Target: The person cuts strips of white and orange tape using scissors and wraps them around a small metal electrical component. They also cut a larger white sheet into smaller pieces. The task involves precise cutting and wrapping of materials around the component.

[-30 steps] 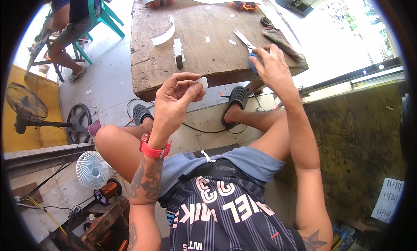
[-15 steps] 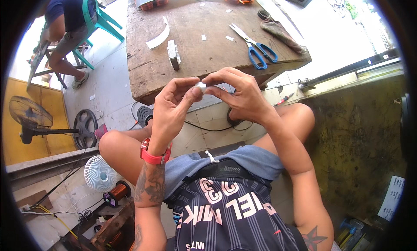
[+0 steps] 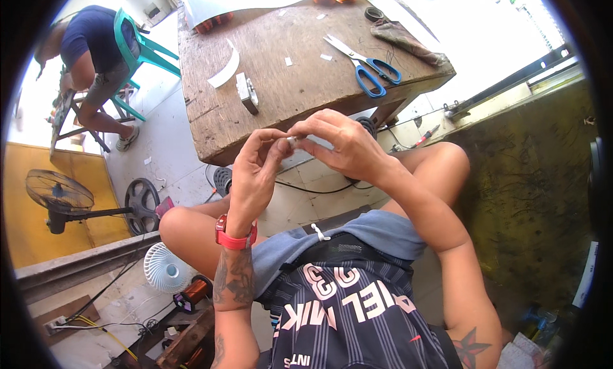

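Note:
In front of me, just off the table's near edge, I hold a small silvery-white piece between both hands. My left hand pinches it between thumb and fingers. From the other side, the fingertips of my right hand close on it. Its exact kind is too small to make out. Beyond my hands, on the wooden table, lie a small silvery block, a curved white strip and blue-handled scissors with their blades toward the far side.
A tape roll and a brownish cloth sit at the table's right. A white sheet covers its far edge. On the left are a black fan, a small white fan, a copper wire spool and a person on a green chair.
My view has shifted slightly, so the scene sits differently in the picture. Both hands stay together on the small piece, which now shows less between the fingers.

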Action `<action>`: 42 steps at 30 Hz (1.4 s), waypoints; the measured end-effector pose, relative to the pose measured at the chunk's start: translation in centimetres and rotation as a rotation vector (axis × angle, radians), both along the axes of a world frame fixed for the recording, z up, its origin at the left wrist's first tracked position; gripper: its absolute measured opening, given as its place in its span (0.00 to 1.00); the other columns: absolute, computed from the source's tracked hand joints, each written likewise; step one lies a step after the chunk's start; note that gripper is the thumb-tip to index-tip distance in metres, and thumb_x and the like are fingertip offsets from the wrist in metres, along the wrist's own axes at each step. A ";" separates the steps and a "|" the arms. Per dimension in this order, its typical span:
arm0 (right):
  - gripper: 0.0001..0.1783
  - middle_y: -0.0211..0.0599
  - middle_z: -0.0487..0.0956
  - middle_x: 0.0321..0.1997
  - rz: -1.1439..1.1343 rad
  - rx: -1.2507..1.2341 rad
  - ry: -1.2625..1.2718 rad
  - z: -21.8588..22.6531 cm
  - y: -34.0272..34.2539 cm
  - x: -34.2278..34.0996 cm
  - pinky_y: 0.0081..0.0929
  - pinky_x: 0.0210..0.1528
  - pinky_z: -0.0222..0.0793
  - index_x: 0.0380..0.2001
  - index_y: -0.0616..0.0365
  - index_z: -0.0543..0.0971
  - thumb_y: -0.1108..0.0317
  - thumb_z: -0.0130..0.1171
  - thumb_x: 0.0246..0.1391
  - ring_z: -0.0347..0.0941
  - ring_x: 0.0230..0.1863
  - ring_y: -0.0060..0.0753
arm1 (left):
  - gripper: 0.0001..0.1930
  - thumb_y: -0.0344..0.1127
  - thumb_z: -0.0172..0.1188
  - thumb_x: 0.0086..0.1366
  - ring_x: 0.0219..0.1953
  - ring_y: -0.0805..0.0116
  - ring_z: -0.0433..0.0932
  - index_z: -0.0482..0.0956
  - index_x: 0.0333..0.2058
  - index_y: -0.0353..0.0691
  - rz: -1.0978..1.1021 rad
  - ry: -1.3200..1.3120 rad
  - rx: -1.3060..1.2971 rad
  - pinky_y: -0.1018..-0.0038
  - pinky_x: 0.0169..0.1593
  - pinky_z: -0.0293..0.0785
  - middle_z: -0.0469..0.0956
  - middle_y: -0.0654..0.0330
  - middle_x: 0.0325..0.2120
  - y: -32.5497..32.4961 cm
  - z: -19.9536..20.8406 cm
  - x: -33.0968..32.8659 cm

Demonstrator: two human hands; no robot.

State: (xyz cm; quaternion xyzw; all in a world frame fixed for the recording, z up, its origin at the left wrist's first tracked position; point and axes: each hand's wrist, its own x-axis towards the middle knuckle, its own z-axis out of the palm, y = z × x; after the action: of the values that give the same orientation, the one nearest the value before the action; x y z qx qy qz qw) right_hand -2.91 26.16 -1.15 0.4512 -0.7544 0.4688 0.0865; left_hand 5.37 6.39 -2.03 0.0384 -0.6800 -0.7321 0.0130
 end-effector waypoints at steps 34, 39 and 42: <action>0.25 0.43 0.84 0.44 0.086 -0.200 -0.346 -1.4 -2.7 -1.8 0.36 0.50 0.79 0.56 0.57 0.74 0.66 0.71 0.58 0.84 0.44 0.42 | 0.14 0.20 0.64 0.70 0.47 0.69 0.84 0.78 0.53 0.29 0.235 0.161 -0.205 0.74 0.52 0.83 0.84 0.52 0.44 -1.7 0.0 0.2; 0.46 0.55 0.78 0.59 -0.040 0.065 -0.147 -1.7 -3.5 -6.3 0.47 0.69 0.65 0.66 0.58 0.68 0.49 0.76 0.49 0.70 0.66 0.56 | 0.14 0.22 0.62 0.72 0.47 0.70 0.84 0.74 0.54 0.33 0.469 0.331 -0.407 0.76 0.52 0.82 0.84 0.53 0.44 -7.5 -0.3 -3.8; 0.59 0.53 0.78 0.62 -0.022 0.217 -0.143 -1.9 -5.6 -8.4 0.45 0.71 0.63 0.71 0.58 0.65 0.43 0.80 0.40 0.68 0.66 0.56 | 0.12 0.22 0.63 0.72 0.46 0.71 0.84 0.76 0.52 0.34 0.401 0.344 -0.431 0.76 0.52 0.82 0.85 0.54 0.44 -9.5 -1.7 -6.4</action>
State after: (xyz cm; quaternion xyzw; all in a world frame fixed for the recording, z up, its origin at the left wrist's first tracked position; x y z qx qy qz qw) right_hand -11.31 20.61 -3.01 0.4153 -0.8098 0.4142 -0.0117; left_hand -1.01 -3.12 -3.77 0.0437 -0.7860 -0.5501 0.2788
